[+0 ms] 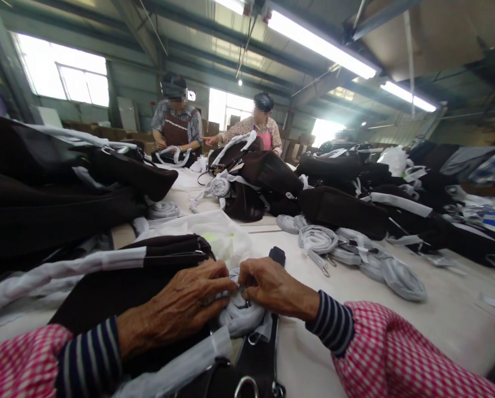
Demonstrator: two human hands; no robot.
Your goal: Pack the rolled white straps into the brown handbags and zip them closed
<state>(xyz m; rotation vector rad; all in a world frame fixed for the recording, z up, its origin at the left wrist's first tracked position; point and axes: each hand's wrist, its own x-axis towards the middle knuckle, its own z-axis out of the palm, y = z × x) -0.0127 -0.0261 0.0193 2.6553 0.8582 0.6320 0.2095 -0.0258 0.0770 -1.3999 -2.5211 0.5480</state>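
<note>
My left hand and my right hand meet over a coiled strap in pale wrapping. Bent fingers of both hands pinch at the top of the coil, near a small metal piece that is partly hidden. The coil rests on a dark bag with a zip and metal rings. One bag handle wrapped in white lies below my left hand. Another wrapped handle arches over the dark bag part to the left of my left wrist.
Dark bags are piled high at the left, with more bags across the table. Several wrapped strap coils lie ahead on the right. Two co-workers stand beyond the table. Clear plastic sheeting lies just ahead.
</note>
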